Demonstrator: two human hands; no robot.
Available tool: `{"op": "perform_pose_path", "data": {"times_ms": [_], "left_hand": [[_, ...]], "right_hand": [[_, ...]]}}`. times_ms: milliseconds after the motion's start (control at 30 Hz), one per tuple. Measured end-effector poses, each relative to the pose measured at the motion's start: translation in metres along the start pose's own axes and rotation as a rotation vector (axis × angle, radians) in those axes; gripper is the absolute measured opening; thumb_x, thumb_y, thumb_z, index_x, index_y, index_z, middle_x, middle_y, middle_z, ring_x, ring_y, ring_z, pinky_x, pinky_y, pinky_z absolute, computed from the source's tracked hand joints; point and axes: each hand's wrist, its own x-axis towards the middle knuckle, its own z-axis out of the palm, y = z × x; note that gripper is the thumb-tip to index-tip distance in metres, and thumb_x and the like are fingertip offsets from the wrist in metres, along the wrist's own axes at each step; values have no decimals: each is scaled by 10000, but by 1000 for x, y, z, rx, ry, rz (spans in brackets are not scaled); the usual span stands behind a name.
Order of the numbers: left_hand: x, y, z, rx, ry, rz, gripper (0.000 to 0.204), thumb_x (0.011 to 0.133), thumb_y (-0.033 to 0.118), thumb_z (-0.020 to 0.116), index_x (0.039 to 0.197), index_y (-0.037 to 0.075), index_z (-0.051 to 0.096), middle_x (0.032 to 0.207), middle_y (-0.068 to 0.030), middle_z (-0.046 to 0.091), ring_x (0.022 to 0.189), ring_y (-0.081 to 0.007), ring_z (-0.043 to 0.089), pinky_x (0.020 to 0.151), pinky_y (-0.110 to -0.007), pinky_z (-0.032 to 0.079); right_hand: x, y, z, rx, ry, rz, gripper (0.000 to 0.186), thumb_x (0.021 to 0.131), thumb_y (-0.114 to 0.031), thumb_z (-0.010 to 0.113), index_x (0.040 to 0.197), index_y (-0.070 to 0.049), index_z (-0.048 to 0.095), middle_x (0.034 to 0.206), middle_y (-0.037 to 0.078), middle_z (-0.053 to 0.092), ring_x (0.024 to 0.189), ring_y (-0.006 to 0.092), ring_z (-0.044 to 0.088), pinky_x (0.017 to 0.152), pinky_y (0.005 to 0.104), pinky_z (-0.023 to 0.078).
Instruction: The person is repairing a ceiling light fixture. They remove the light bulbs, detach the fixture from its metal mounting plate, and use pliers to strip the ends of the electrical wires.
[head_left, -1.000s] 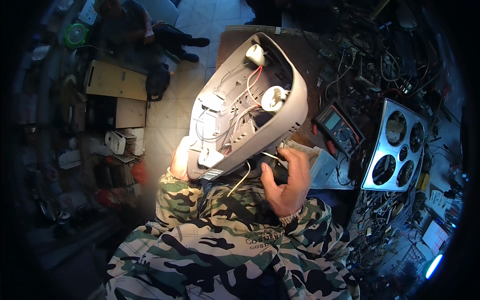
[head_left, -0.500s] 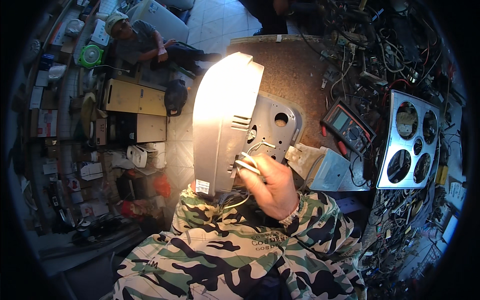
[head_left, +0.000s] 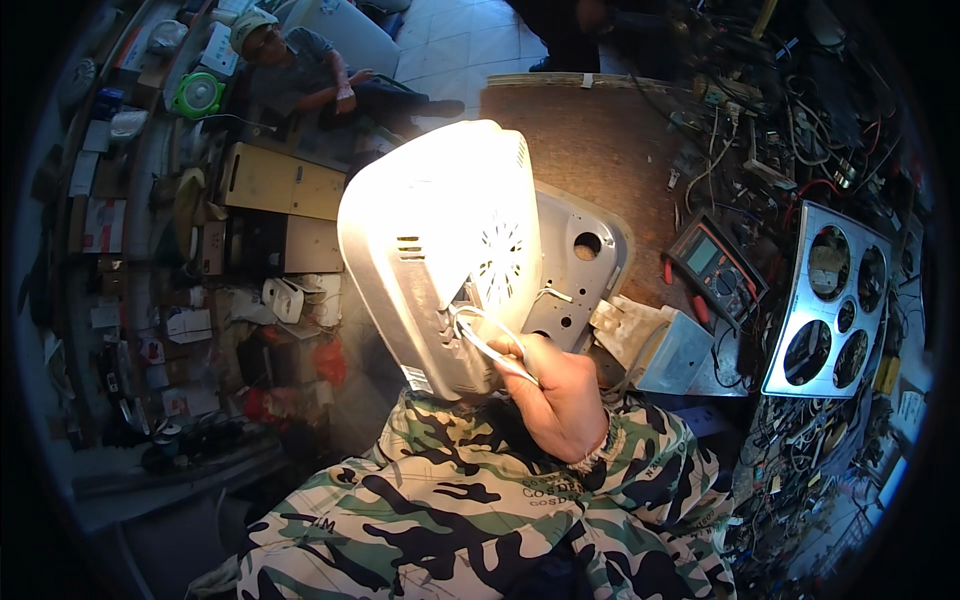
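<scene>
Your right hand (head_left: pixel 560 395) pinches the cord (head_left: pixel 500 358) beside the housing (head_left: pixel 430 230); tugging might strain it. Left hand hidden: can't tell its grip.

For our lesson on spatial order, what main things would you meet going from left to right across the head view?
Round green device → pale vented housing → right hand → multimeter → shiny panel with round holes.
</scene>
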Motion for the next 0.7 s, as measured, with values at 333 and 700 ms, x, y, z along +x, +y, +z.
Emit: {"op": "perform_pose_path", "data": {"times_ms": [333,700], "left_hand": [[-15,1,-7,-3,46,-22,235,1016,236,584,1112,49,688,1033,-85,719,872,-196,707,787,-338,585],[-12,-5,-15,-27,28,-38,219,1010,224,587,1107,57,690,1029,-82,715,878,-200,708,794,-338,586]], "right_hand": [[2,-11,3,-346,49,-405,399,817,-123,840,1147,18,665,731,87,618,593,249,639,510,371,481],[-5,-18,9,-490,-17,-537,363,817,-69,773,1154,43,698,648,48,564,529,227,602,456,364,448]]}}
